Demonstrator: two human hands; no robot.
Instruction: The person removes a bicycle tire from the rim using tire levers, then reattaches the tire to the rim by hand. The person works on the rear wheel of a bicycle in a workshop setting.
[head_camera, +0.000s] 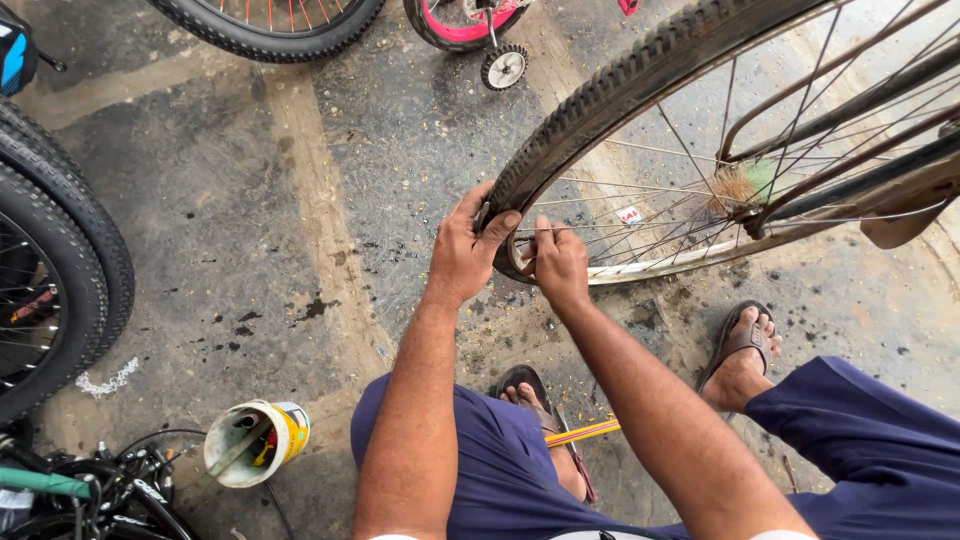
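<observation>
A bicycle wheel with a worn black tyre and a pale metal rim stands in front of me, its spokes and hub to the right. My left hand clamps the tyre at its lowest left part, thumb over the tread. My right hand pinches the tyre's inner edge at the rim, right beside the left hand. Both my feet in brown sandals rest on the concrete below the wheel, and my knees in dark blue shorts frame the view.
A large black bicycle tyre stands at the left edge. A tipped yellow-and-white bucket with tools lies at lower left beside a tangle of cables. A small pink bicycle with a training wheel and another tyre are at the top. A yellow striped rod lies between my feet.
</observation>
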